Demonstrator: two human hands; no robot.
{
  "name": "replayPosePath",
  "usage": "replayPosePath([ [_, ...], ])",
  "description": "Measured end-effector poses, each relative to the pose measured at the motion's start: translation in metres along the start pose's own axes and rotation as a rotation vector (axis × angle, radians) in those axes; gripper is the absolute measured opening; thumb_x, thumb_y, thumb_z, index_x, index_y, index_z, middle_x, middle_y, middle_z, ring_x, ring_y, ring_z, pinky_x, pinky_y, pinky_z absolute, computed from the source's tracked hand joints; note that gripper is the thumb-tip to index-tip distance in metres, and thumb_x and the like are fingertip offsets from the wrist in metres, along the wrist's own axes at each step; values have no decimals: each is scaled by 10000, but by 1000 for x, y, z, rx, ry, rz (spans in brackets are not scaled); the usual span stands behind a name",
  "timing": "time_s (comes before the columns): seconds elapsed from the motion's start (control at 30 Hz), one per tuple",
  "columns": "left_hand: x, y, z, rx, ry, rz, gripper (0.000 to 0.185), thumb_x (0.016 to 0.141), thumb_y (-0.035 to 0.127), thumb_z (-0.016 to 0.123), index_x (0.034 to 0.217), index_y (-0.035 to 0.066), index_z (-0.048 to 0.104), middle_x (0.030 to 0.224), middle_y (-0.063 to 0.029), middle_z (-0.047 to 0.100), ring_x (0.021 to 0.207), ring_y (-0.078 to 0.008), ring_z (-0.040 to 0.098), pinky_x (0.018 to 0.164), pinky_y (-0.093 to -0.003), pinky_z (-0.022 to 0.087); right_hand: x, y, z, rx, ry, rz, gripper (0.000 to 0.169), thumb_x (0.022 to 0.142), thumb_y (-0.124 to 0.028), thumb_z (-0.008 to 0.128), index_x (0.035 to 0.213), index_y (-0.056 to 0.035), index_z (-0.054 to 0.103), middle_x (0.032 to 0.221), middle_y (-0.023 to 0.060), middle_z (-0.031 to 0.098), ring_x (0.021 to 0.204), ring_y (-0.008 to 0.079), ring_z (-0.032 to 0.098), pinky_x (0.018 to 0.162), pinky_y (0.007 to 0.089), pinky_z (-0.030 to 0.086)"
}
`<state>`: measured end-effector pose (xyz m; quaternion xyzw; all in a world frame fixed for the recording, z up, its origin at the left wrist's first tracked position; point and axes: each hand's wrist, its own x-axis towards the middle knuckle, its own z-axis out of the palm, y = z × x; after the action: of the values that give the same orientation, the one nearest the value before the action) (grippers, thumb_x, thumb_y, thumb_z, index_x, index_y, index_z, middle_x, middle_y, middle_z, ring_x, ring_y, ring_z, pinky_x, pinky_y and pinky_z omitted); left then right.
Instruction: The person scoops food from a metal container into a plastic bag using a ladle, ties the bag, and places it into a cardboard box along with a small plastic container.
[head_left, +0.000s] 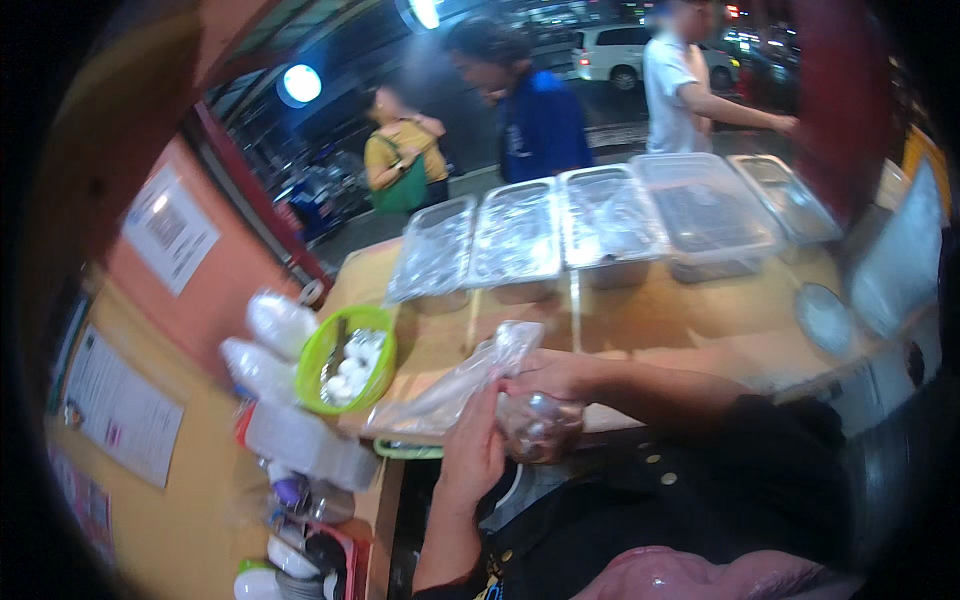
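In front of my chest is a clear plastic bag (541, 431) with brownish contents bulging at its bottom. My right hand (559, 375) grips the bag's gathered neck, and the loose top sticks up beyond the fingers. From the near side, my left hand (474, 446) meets the neck with its fingertips, the fingers fairly straight; part of its grip is hidden. Thin clear plastic (431, 397) lies on the wooden counter (630, 319) just past my left hand. Left of it stands a lime-green basket (304, 382) holding white eggs or similar round items and a dark-handled utensil.
Several plastic-covered metal trays (517, 232) and a lidded clear container (705, 206) line the counter's far edge. Plastic packs (281, 322) and stacked tubs (300, 442) crowd the left wall. A round lid (823, 319) lies at right. People stand beyond the counter.
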<state>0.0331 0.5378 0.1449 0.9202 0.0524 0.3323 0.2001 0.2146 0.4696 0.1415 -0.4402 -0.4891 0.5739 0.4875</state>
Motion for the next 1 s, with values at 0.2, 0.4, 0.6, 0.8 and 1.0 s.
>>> replayPosePath([
  [0.2,5,16,33,-172,-153,2,651,738,-112,354,1375,11,297,1276,-218,465,800,-257,603,730,-311,494,-12,24,-33,420,360,-85,182,892,-128,481,998,-38,598,879,38,613,759,151,575,697,309,476],
  [0.4,17,6,69,-227,-24,-20,681,724,-102,389,1381,-30,225,1310,-267,387,852,-308,620,780,-323,488,-42,23,-53,756,272,-146,289,913,-220,399,1023,-9,562,973,148,620,907,276,613,843,423,478],
  [0.6,19,19,93,-498,-117,-173,677,803,-82,345,1413,-13,58,1275,-245,406,746,-197,639,659,-282,505,-71,13,-47,909,280,-409,302,920,-225,391,1051,-2,547,1016,153,605,932,280,601,868,443,461],
  [0.8,26,44,105,-936,-151,-278,756,811,-80,343,1434,83,-53,1292,-182,397,875,-185,616,719,-275,485,-88,24,-64,940,385,-485,304,924,-233,380,1062,-14,538,997,145,605,916,281,600,861,441,465],
  [1.0,45,58,118,-1372,-12,-393,775,800,-120,353,1448,143,18,1466,-83,195,1068,-192,538,821,-283,460,-101,22,-57,662,851,-496,263,946,-207,377,1054,-14,519,958,126,605,910,226,605,830,369,486],
])
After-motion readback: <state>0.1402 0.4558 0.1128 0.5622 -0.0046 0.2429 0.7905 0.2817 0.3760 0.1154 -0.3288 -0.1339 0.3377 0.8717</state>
